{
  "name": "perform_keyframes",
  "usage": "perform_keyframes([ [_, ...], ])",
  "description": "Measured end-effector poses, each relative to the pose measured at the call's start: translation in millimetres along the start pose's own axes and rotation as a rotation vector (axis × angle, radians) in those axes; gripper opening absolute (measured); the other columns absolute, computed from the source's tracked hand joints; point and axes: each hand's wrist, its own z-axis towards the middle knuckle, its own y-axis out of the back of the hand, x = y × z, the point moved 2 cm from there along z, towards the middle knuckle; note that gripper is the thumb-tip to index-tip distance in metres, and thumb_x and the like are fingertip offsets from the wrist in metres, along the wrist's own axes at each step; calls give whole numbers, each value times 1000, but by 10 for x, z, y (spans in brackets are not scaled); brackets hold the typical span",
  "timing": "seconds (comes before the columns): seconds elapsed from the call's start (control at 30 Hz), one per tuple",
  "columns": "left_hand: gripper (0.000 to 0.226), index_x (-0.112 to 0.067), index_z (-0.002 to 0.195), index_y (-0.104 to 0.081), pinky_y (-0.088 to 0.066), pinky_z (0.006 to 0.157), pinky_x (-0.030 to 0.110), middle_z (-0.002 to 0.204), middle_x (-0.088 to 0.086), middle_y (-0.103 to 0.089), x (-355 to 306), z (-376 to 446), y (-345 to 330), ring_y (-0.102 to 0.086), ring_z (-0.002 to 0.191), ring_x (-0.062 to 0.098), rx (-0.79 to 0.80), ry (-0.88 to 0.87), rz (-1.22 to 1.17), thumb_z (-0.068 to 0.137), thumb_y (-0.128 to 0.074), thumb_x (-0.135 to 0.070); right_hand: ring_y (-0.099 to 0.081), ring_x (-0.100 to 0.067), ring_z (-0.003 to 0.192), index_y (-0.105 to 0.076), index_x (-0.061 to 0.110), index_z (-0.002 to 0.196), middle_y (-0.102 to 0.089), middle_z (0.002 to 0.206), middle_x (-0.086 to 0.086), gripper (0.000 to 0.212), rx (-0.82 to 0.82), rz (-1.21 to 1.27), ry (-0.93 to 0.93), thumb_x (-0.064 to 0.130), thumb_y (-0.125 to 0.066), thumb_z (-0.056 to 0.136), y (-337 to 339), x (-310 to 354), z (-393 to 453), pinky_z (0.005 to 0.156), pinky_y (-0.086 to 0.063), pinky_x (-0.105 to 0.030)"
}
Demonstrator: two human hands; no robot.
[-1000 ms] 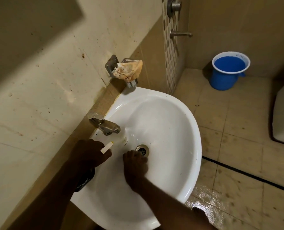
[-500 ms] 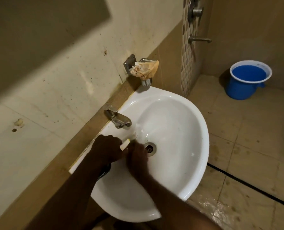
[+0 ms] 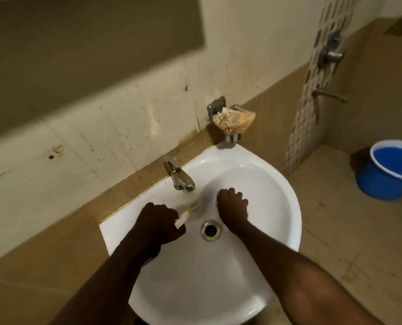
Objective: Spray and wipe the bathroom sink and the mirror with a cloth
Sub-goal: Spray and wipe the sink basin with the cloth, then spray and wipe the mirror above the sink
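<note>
Both hands are down in the white sink [image 3: 265, 266]. On the left, the left hand [image 3: 159, 222] is curled in a fist round a spray bottle [image 3: 182, 219], of which only a pale nozzle tip pokes out past the knuckles, with a dark bit of the body showing under the wrist; the nozzle points toward the basin wall below the faucet [image 3: 180, 175]. Up and to the left of this hand, the mirror [image 3: 78, 55] hangs on the stained wall, well apart from both hands. Between the two hands, slightly nearer the person, lies the metal drain [image 3: 211, 230]. The faucet stands on the sink's back rim, just beyond the gap between the hands. To the right of the drain, the right hand [image 3: 232, 206] presses on the wet basin with its fingers bent; whether a cloth lies under it I cannot tell. Beyond the right hand, a wall-mounted soap dish [image 3: 230, 123] holds a crumpled orange-brown wrapper or rag. Far to the right of the right hand, a blue bucket [image 3: 387, 174] stands on the tiled floor.
</note>
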Motion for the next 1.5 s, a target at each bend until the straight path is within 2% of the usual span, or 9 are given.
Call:
perform_keyframes([
  [0.13,35,-25,86,-65,-28,76,22,83,-6,-69,-276,-97,137,-65,84,13,27,124,-95,86,-44,-52,-55,-29,98,-50,15,124,-53,115,-8,35,-43,226,126,38,-44,98,162,-175,-90,76,-52,-42],
  [0.4,32,-29,87,-56,-30,66,26,81,-2,-68,-772,-269,644,-65,82,18,-41,460,-323,87,-43,-59,-58,-36,94,-58,3,122,-59,109,-19,33,-149,577,438,19,-58,94,881,-223,-169,82,-50,-44],
  [0.63,21,-27,78,-51,-45,67,32,80,-2,-68,-1009,-416,1307,-63,79,18,-281,584,-759,86,-53,-46,-51,-30,113,-49,11,128,-54,125,-14,36,-201,692,568,26,-52,96,1661,-216,-229,94,-42,-38],
  [0.77,21,-22,74,-57,-45,70,32,75,-3,-68,-1042,-392,1806,-61,74,13,-378,560,-1114,87,-61,-38,-54,-22,109,-55,5,119,-56,116,-8,30,-230,884,640,23,-56,95,2201,-105,-289,95,-39,-21],
  [1.03,12,-19,90,-67,-47,66,19,79,-4,-71,-1000,-381,2802,-63,69,9,-548,278,-1428,90,-62,-30,-46,-4,114,-52,5,128,-49,124,-5,51,-265,1091,721,30,-33,87,3396,120,-410,102,-32,-13],
  [1.13,8,-22,85,-65,-40,55,13,67,-11,-65,-943,-389,3085,-53,55,1,-626,248,-1416,91,-61,-21,-41,3,117,-42,8,137,-42,132,-4,56,-186,1144,717,19,-49,82,3702,150,-360,104,-35,-16],
  [1.3,10,-25,88,-68,-43,56,10,68,-15,-68,-846,-437,3465,-58,58,-2,-690,167,-1463,88,-60,-18,-58,-8,113,-12,21,152,-44,137,10,119,61,1310,682,47,-85,62,4032,34,-115,84,-55,-26],
  [1.4,16,-19,99,-68,-47,72,24,85,-3,-70,-875,-397,3620,-62,76,12,-689,148,-1504,84,-61,-23,-67,-7,98,-54,29,129,-69,109,10,75,161,1424,685,49,-84,63,4168,126,-62,73,-54,-20],
  [1.5,22,-14,103,-65,-47,70,25,88,0,-68,-897,-353,3745,-60,75,12,-757,140,-1444,84,-58,-23,-69,-19,98,-65,34,111,-72,107,-2,51,239,1481,732,52,-82,66,4277,229,-62,74,-55,-27],
])
